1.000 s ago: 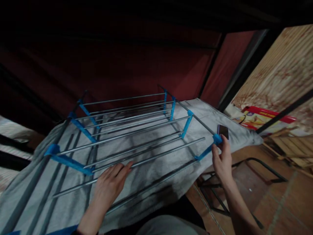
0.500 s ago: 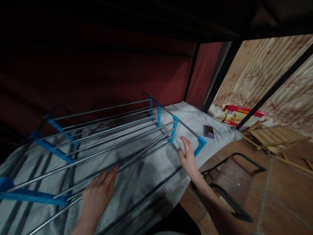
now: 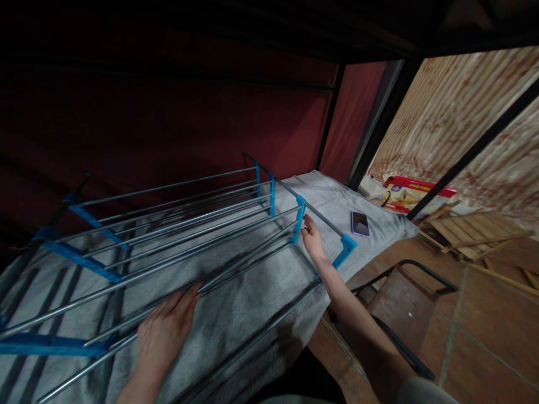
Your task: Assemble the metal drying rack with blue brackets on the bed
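A rack of thin metal tubes with blue plastic brackets (image 3: 84, 261) lies across a grey cloth (image 3: 261, 320). My left hand (image 3: 168, 322) is closed around a metal rod (image 3: 236, 268) near the front of the rack; the part under the palm is hidden. This rod slants up to the right, towards a blue end bracket (image 3: 298, 220). Just right of that bracket is my right hand (image 3: 312, 238), its thumb and fingers apart and slightly bent. Whether its fingertips touch the bracket I cannot tell. A blue corner piece (image 3: 346, 249) sits to the right of my right wrist.
A phone (image 3: 360, 224) rests on the cloth at the right. Beyond the cloth's edge stand a chair (image 3: 400, 300) with dark metal arms, a folded wooden piece (image 3: 471, 233) and a red and yellow box (image 3: 415, 196). Dark metal posts and a red wall rise behind.
My right hand has moved up and left to the blue end bracket. My left hand keeps its hold on the rod and has shifted only slightly.
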### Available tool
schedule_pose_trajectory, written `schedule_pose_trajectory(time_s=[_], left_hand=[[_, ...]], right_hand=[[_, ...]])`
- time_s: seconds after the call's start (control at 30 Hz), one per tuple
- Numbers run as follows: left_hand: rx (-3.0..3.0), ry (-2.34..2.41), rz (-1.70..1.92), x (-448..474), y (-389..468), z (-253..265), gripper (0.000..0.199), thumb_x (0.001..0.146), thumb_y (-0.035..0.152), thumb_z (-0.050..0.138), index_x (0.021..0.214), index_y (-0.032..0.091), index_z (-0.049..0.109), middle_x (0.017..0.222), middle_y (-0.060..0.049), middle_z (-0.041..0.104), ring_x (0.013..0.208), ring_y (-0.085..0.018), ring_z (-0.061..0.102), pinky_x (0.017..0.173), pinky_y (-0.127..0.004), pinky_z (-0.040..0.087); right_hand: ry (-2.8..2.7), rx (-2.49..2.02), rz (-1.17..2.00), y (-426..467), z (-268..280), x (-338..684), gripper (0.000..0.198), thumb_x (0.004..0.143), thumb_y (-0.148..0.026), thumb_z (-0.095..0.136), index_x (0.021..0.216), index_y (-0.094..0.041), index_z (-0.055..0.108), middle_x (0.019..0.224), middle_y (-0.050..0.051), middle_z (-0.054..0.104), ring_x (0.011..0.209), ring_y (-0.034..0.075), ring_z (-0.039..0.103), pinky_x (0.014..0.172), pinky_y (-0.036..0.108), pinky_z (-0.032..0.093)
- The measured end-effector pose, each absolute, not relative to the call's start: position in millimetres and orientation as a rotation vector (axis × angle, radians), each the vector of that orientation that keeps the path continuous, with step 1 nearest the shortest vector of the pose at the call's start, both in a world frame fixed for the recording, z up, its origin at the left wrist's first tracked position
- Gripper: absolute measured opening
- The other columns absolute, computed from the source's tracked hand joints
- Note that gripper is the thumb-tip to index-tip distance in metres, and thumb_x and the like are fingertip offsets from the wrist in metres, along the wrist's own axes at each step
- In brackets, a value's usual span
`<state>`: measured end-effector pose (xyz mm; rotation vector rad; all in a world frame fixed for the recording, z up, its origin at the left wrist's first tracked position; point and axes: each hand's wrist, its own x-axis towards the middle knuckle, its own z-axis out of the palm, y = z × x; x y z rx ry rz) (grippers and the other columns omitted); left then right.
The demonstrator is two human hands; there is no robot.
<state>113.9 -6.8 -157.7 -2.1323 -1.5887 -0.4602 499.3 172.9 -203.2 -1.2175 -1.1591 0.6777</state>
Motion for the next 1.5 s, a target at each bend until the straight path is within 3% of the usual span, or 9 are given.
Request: schedule_pose_trajectory(time_s=[0.37,0.73,1.5], left_hand=[[-2.149,-1.596,-0.477,110.6,2.0,-154.5,0.036,0.101,0.032,0.043,0.121,0.019,0.071,0.088,-0.007,0.074,0.072,-0.021,0.069,0.061,-0.031,0.046],[-2.149,-1.611,-0.512,107.0,6.3,-156.2,0.037,0.102,0.035,0.043,0.124,0.020,0.069,0.087,-0.006,0.073,0.072,-0.019,0.068,0.061,-0.029,0.044],[-2.166,-1.531,-0.464,104.9,8.8,-156.8,0.034,0.103,0.030,0.044,0.124,0.020,0.068,0.081,-0.004,0.069,0.071,-0.020,0.064,0.064,-0.031,0.041]], right_hand=[[-1.260,-1.125,0.681,177.5,-197.7,497.9,0.052,0.072,-0.020,0.048,0.121,-0.020,0.064,0.126,0.006,0.069,0.117,0.023,0.063,0.110,0.042,0.045],[-1.261,-1.123,0.659,180.0,-206.1,497.9,0.052,0.075,-0.020,0.048,0.126,-0.018,0.061,0.132,0.009,0.066,0.119,0.022,0.062,0.111,0.041,0.045],[-1.325,-1.115,0.597,179.0,-207.3,499.6,0.054,0.075,-0.015,0.046,0.127,-0.017,0.061,0.119,0.008,0.071,0.109,0.021,0.066,0.106,0.039,0.048]])
